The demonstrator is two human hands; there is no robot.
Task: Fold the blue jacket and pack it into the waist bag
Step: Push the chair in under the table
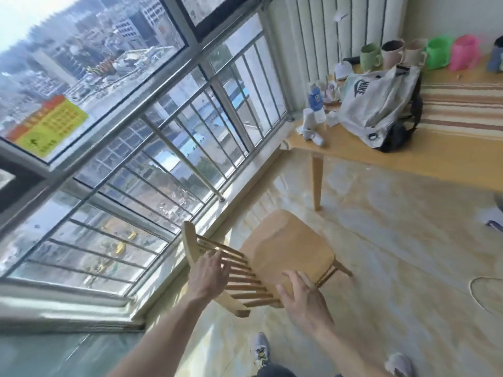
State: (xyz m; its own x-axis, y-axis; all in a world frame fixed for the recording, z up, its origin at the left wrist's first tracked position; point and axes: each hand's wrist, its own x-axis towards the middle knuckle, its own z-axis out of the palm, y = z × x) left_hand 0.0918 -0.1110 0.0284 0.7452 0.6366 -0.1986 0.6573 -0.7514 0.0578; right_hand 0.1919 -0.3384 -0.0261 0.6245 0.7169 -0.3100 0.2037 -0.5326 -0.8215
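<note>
a person stood by a tall barred window, looking down at a wooden chair on the tiled floor. both bare hands reached toward the chair's slatted back. the left hand was open with fingers spread over the slats, close to the top rail; whether it touched the wood could not be told. the right hand was also open, fingers loose, at the near edge of the back beside the seat, gripping nothing. two sneakers showed at the bottom edge.

farther off, a wooden table stood against a white radiator. a white sack with black lettering lay on the table, touching a black bag with a strap, possibly the waist bag. just beside them stood a water bottle and small white items. mugs and green and pink containers lined the far edge, near a striped cloth. no blue jacket could be made out.
</note>
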